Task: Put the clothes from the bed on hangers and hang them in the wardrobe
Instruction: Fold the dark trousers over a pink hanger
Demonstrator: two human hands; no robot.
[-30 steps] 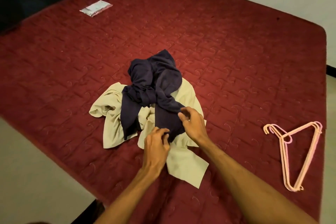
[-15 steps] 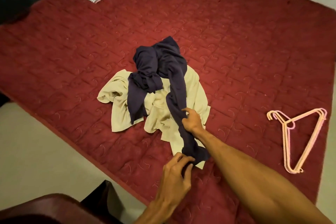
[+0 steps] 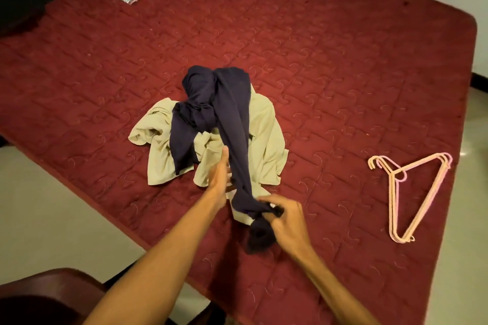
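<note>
a dark navy garment [image 3: 232, 119] is lying over a pale beige one [image 3: 266, 137], on a deep red quilted bedcover [image 3: 343, 66] beside pink hangers [image 3: 412, 187].

On the red bed [image 3: 343, 60] a navy garment [image 3: 232, 124] lies over a beige garment [image 3: 266, 140]. The right hand [image 3: 286, 219] pinches its near end, drawn out long. The left hand [image 3: 219, 179] rests against that strip with its fingers hidden. Pink hangers [image 3: 392, 206] lie well apart on the right.

Quilted matt bedcover [image 3: 330, 66], plastic hangers [image 3: 412, 187]
</note>
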